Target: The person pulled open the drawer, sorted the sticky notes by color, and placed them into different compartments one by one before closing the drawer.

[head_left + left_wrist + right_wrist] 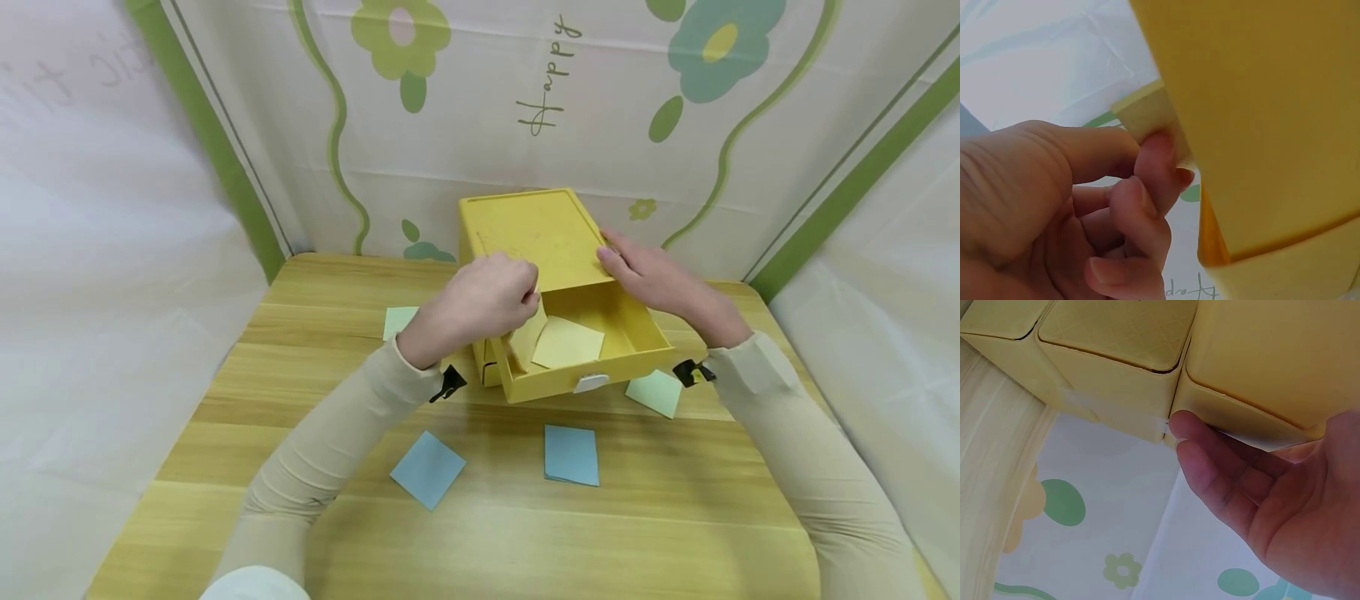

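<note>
Head view, L to R: pale green note (397, 319) on wood table (360, 533), partly hidden by L sleeve (352, 417). Blue note (428, 469) lies flat, corner toward viewer. L hand (480, 300) over drawer's L side, fingers curled, thumb + index pinching yellow note (529, 335); prob. the pale piece in L wrist cam, tho fingers cover part of it. Yellow cabinet (540, 233) at table's back, drawer (546, 387) pulled out w/ another yellow note (567, 342) inside. 2nd blue note (572, 454) flat in front of drawer. 2nd green note (655, 392) near drawer's R front corner. R hand (652, 271) against cabinet's R side, thumb at top edge, fingers fairly straight, grasping nothing.
</note>
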{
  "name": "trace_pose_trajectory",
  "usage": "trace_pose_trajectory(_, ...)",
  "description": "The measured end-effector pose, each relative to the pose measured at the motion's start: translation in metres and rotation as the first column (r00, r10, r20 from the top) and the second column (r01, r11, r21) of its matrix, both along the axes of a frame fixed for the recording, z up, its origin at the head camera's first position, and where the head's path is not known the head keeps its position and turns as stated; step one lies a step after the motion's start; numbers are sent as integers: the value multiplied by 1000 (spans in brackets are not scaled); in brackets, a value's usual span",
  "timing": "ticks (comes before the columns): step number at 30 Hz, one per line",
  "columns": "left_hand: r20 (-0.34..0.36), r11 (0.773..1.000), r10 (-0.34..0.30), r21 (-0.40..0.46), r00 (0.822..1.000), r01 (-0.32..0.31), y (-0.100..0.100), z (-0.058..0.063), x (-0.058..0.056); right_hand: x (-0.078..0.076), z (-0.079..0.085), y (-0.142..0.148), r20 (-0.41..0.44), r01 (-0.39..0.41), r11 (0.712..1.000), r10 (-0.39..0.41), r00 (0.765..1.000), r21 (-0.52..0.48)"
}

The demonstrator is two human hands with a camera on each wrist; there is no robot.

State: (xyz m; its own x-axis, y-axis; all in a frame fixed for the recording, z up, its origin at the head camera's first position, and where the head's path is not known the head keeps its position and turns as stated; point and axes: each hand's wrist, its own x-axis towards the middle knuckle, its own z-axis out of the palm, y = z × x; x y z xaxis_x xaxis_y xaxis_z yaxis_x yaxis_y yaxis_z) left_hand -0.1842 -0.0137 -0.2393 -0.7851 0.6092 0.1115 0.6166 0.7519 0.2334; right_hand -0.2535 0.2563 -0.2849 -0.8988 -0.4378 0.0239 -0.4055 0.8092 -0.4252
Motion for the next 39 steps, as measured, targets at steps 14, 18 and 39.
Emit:
trace_pose_trajectory(14,10,996,12,-90,1000,-11,3,-5,0,1,-1,0,12,16,1000,-16,1000,4)
trace_pose_trajectory(18,29,989,6,-150,1000,-1,5,-7,1,1,-2,1,13,19,1000,-19,1000,3)
trace_pose_trajectory(39,-154,915,34,-392,987,-93,19,-17,9,1,-1,-1,18,15,1000,-15,1000,5)
